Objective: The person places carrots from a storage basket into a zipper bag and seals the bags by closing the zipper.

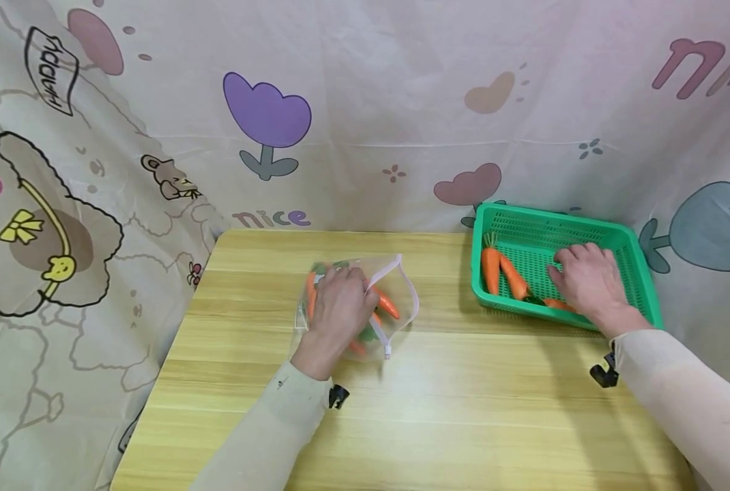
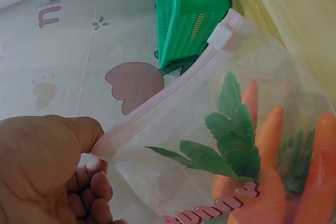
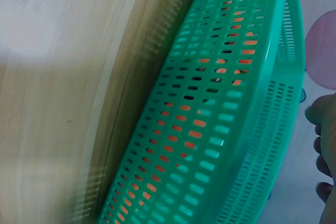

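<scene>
My left hand (image 1: 342,305) pinches the rim of a clear zip bag (image 2: 173,114) between thumb and fingers. Inside the bag lie several orange carrots (image 2: 270,137) with green leaves (image 2: 231,140), and its pink-edged mouth gapes toward the right. A white slider (image 2: 220,36) sits at the far end of the zip strip. My right hand (image 1: 591,281) hovers over the green basket (image 1: 561,217), fingers loosely bent and holding nothing. Carrots (image 1: 491,271) lie in the basket's left and front part; another carrot (image 1: 560,304) shows partly behind the front rim.
The wooden table (image 1: 451,402) carries both bag and basket, the basket at its back right. A printed curtain (image 1: 365,123) hangs right behind the table and along the left side. Slotted basket walls (image 3: 194,114) rise beneath my right hand.
</scene>
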The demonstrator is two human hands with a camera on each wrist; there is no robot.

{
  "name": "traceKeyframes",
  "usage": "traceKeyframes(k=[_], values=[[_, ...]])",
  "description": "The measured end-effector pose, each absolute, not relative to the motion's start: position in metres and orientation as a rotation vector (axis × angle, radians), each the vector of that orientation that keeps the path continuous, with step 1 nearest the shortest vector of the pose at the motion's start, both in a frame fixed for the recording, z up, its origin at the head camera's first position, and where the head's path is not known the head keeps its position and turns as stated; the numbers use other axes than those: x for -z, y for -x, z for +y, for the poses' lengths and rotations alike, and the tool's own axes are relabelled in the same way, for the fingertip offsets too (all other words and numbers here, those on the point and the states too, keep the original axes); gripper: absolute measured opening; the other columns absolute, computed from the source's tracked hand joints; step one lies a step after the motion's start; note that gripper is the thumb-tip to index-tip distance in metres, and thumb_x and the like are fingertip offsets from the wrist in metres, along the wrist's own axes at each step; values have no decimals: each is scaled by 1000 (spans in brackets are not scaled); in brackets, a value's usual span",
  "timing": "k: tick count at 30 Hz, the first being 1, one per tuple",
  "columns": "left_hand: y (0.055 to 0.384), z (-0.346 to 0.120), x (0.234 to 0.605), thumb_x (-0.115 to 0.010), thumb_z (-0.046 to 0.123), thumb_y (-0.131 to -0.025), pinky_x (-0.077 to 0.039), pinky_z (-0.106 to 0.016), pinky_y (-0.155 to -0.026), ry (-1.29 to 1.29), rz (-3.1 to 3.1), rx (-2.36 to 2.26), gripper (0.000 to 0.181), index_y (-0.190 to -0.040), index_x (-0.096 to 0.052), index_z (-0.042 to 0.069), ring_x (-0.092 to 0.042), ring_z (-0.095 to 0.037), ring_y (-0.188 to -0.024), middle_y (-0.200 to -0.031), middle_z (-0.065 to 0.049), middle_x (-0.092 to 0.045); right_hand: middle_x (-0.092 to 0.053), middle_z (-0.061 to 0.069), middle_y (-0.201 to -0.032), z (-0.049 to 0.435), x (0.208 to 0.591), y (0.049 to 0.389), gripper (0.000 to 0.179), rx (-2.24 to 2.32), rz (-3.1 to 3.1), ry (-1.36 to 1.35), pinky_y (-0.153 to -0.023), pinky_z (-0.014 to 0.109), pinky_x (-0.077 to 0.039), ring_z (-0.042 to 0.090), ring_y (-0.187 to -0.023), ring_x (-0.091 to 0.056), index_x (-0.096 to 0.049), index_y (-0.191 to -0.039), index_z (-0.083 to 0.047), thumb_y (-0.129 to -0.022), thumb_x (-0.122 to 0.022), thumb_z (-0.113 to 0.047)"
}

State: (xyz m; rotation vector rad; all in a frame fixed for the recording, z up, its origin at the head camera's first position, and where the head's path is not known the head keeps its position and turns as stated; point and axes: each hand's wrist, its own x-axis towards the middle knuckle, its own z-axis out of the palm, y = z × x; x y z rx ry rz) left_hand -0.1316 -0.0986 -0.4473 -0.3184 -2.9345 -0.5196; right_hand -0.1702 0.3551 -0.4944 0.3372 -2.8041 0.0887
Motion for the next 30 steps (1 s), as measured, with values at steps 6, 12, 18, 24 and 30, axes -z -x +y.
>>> traceKeyframes(k=[6, 12, 18, 24, 30], values=[[131, -99, 448, -66, 18, -92, -45, -39, -85, 321, -2951, 516, 10, -86, -63, 11, -52, -27, -82, -79, 0, -58, -69, 23, -105, 366, 497, 170, 32, -31, -2875, -377, -74, 53, -40, 44, -97, -55, -67, -111, 2, -93, -78, -22], [132, -99, 447, -67, 17, -92, -44, -38, -84, 324, -2948, 511, 11, -85, -61, 11, -50, -27, -81, -77, -1, -56, -68, 21, -118, 379, 497, 174, 53, 28, -3139, -453, -85, 58, -43, 42, -108, -54, -67, -122, 0, -87, -85, -35], [130, -99, 448, -66, 17, -92, -46, -42, -102, 332, -2954, 519, 11, -84, -62, 11, -51, -26, -82, -79, 0, -56, -64, 24, -130, 386, 512, 185, 68, 115, -3306, -571, -100, 74, -40, 49, -122, -53, -66, -130, 0, -87, -81, -51], [128, -101, 446, -66, 18, -93, -44, -39, -85, 321, -2955, 519, 11, -85, -61, 12, -49, -26, -79, -78, 0, -55, -58, 34, -137, 391, 525, 192, 72, 205, -3306, -397, -101, 74, -38, 55, -124, -49, -58, -138, 7, -98, -68, -51], [129, -101, 444, -68, 19, -92, -43, -38, -82, 310, -2956, 524, 12, -85, -61, 12, -49, -26, -81, -77, 0, -56, -60, 32, -124, 397, 526, 193, 47, 172, -3201, -212, -90, 67, -40, 51, -111, -50, -60, -125, 9, -101, -66, -31]])
